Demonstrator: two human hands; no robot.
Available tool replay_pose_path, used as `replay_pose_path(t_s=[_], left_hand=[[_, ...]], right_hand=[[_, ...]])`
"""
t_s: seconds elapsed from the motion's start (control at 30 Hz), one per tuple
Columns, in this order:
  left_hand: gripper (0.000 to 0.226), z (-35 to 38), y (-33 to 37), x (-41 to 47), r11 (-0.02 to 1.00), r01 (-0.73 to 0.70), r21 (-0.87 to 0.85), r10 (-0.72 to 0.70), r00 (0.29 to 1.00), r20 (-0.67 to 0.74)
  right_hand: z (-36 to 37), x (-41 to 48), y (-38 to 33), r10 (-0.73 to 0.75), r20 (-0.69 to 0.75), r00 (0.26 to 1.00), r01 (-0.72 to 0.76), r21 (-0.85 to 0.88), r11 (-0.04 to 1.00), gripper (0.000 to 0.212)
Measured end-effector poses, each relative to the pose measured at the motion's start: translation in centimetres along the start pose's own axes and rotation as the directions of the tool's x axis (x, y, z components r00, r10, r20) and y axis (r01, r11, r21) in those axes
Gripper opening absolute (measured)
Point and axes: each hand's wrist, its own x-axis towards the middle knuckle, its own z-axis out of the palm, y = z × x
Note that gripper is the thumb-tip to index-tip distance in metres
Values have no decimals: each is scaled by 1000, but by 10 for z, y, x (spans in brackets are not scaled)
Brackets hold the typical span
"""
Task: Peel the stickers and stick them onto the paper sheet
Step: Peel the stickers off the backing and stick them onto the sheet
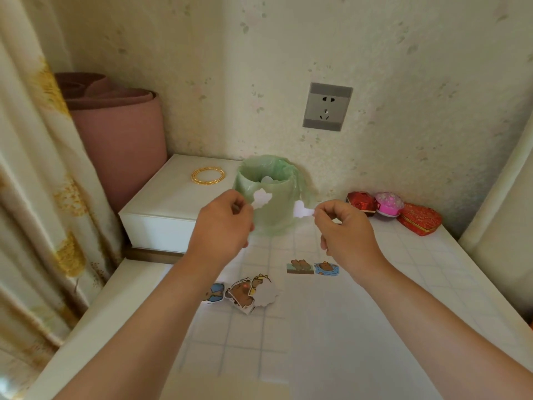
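My left hand pinches a small white cut-out piece, and my right hand pinches a second white piece. Both pieces are held up apart in front of the green-lined bin; which is sticker and which is backing I cannot tell. On the gridded white paper sheet two capybara stickers lie side by side. A loose pile of capybara stickers lies to the left below my hands, partly behind my left forearm.
A white box with a gold bangle stands at the back left, a pink rolled mat behind it. Red and pink gift boxes sit at the back right. A curtain hangs on the left.
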Motion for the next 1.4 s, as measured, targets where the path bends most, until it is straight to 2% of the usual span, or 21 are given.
replay_pose_path(t_s=[0.17,0.23,0.3,0.4,0.47,0.6,0.7,0.8,0.9,1.0,1.2,1.4], left_hand=[[16,-14,-2,2,998,-5,-66,6,1000,17],[16,-18,-3,3,998,-10,-60,11,1000,22],[16,-21,-5,4,999,-14,-41,15,999,29],[16,-25,-8,4,999,-15,-40,17,999,35],[16,-27,-8,4,999,-16,-42,18,999,36],[17,-31,-9,4,999,-9,-53,12,999,39],[17,-31,-9,4,997,19,-73,-15,998,59],[16,-27,-4,2,989,53,-137,-43,996,77],[15,-20,2,-1,978,90,-187,-68,990,120],[16,-9,7,-5,961,138,-238,-92,976,197],[16,13,19,-13,903,292,-315,-149,901,409],[15,37,24,-19,847,416,-331,-188,816,547]], right_hand=[[25,52,-25,-187,-28,982,177,-210,962,19],[37,80,-37,-229,-40,973,206,-308,929,20],[50,104,-45,-226,1,974,204,-430,879,19],[67,127,-46,-168,128,977,211,-640,739,19],[74,130,-47,-130,170,977,213,-715,666,17],[76,127,-50,-134,181,974,224,-722,655,17],[69,118,-50,-230,136,964,264,-622,737,19],[59,92,-50,-379,108,919,383,-476,792,21],[43,53,-45,-519,181,836,542,-429,723,24],[24,21,-37,-568,290,771,633,-450,630,29],[-2,-5,-13,-666,305,680,689,-575,441,15],[-25,-15,6,-700,272,660,681,-610,405,8]])
